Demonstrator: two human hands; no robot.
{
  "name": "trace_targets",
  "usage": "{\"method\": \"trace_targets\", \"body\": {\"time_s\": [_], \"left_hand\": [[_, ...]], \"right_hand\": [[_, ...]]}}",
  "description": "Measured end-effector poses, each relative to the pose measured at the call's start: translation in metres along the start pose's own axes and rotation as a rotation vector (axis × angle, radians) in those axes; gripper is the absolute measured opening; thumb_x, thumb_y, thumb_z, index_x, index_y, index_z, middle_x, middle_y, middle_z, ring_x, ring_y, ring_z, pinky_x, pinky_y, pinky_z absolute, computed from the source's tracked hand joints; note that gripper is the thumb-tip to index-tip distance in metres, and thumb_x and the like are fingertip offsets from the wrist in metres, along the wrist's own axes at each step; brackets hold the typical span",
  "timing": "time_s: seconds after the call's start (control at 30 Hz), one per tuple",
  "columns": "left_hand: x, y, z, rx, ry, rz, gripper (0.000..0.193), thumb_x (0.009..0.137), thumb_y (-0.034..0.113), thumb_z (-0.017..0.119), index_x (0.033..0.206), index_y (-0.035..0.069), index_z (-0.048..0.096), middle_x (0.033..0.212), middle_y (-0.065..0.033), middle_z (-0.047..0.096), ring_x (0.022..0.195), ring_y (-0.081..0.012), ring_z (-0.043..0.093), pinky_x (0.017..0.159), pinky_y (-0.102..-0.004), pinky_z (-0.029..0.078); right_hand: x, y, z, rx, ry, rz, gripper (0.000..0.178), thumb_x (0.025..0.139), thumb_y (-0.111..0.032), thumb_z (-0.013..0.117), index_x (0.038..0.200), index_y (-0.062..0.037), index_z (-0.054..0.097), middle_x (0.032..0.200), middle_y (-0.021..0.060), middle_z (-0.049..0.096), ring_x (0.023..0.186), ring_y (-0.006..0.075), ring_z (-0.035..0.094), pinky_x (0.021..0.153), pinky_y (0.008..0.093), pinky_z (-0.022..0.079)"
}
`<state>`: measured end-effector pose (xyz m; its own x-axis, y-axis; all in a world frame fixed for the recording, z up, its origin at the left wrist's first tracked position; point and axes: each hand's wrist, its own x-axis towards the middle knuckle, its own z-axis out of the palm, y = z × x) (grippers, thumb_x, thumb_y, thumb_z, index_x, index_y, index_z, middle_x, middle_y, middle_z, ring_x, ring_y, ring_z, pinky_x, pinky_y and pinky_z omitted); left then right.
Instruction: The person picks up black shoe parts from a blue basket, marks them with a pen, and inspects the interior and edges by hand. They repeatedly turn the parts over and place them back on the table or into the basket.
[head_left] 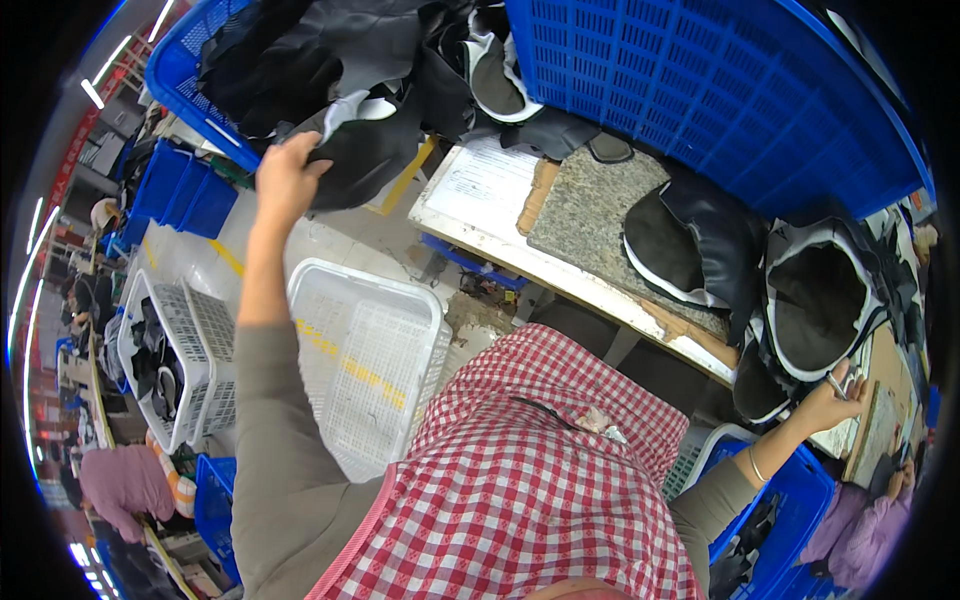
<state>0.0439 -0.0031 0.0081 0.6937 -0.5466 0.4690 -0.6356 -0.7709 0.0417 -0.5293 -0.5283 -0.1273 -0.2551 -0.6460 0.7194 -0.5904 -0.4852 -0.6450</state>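
Note:
My left hand [288, 180] is stretched out to the far left, its fingers closed on the edge of a black shoe upper [370, 150] with a pale lining, beside a blue basket [208, 135] heaped with black pieces. Low at the right, my right hand [830, 405] is closed around small metal scissors [842, 382], partly hidden by the fingers. Just beyond it, a black boot upper with a grey fleece lining [815, 305] lies open on the bench. Another lined upper [665, 240] rests to its left.
The worn bench [470, 225] carries a grey stone slab [590, 215] and a printed sheet [487, 175]. A tall blue crate [700, 95] stands behind. White baskets [430, 310] [200, 300] sit on the floor at left. Other people [125, 485] work nearby.

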Motion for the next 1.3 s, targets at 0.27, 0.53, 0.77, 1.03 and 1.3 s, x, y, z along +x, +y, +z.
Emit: {"method": "trace_targets", "body": {"time_s": [0.27, 0.53, 0.77, 1.03, 1.3], "left_hand": [[-0.009, 0.11, -0.11, 0.002, 0.111, 0.996, 0.017, 0.071, 0.011, 0.068, 0.088, 0.007, 0.065, 0.082, -0.0041, 0.061, 0.083, -0.0226, 0.062, 0.083, -0.0389, 0.042], [0.049, 0.199, 0.031, 0.323, 0.028, 1.078, 0.02, 0.081, 0.011, 0.067, 0.1, 0.011, 0.076, 0.117, -0.0026, 0.071, 0.138, -0.0215, 0.052, 0.125, -0.0441, 0.03], [-0.074, 0.296, 0.152, -0.564, -0.243, 0.651, 0.062, 0.079, 0.026, 0.084, 0.133, 0.005, 0.063, 0.129, -0.0126, 0.062, 0.124, -0.0348, 0.055, 0.103, -0.0447, 0.047], [-0.05, 0.281, 0.211, -0.782, -0.213, 0.445, 0.023, 0.085, 0.018, 0.079, 0.102, 0.005, 0.073, 0.097, -0.01, 0.069, 0.099, -0.0318, 0.066, 0.087, -0.0419, 0.054], [-0.048, 0.281, 0.216, -0.864, -0.289, 0.357, 0.032, 0.083, 0.025, 0.082, 0.11, 0.009, 0.076, 0.101, -0.0076, 0.075, 0.101, -0.0288, 0.069, 0.087, -0.0397, 0.055]], "right_hand": [[-0.07, -0.173, 0.012, 0.613, -0.3, -0.363, 0.025, 0.106, -0.01, 0.06, 0.125, 0.0032, 0.052, 0.124, 0.0207, 0.069, 0.111, 0.0221, 0.067, 0.098, 0.0335, 0.051], [-0.171, -0.218, 0.102, 0.618, -0.893, -0.309, 0.036, 0.096, -0.021, 0.076, 0.123, -0.003, 0.061, 0.125, 0.0175, 0.071, 0.117, 0.031, 0.067, 0.099, 0.0395, 0.052], [-0.19, -0.178, 0.102, 0.773, -1.045, 0.078, 0.029, 0.112, -0.025, 0.051, 0.129, -0.0027, 0.055, 0.123, 0.0136, 0.073, 0.109, 0.0188, 0.068, 0.097, 0.0312, 0.052], [-0.18, -0.177, 0.109, 0.918, -1.306, 0.118, 0.043, 0.111, -0.038, 0.05, 0.108, -0.002, 0.072, 0.075, -0.0023, 0.057, 0.068, 0.0046, 0.046, 0.062, 0.0232, 0.036], [-0.202, -0.168, 0.131, 0.844, -1.229, 0.213, 0.027, 0.097, -0.018, 0.075, 0.085, -0.0047, 0.055, 0.074, 0.0001, 0.065, 0.067, 0.0063, 0.054, 0.061, 0.0261, 0.045]]}}
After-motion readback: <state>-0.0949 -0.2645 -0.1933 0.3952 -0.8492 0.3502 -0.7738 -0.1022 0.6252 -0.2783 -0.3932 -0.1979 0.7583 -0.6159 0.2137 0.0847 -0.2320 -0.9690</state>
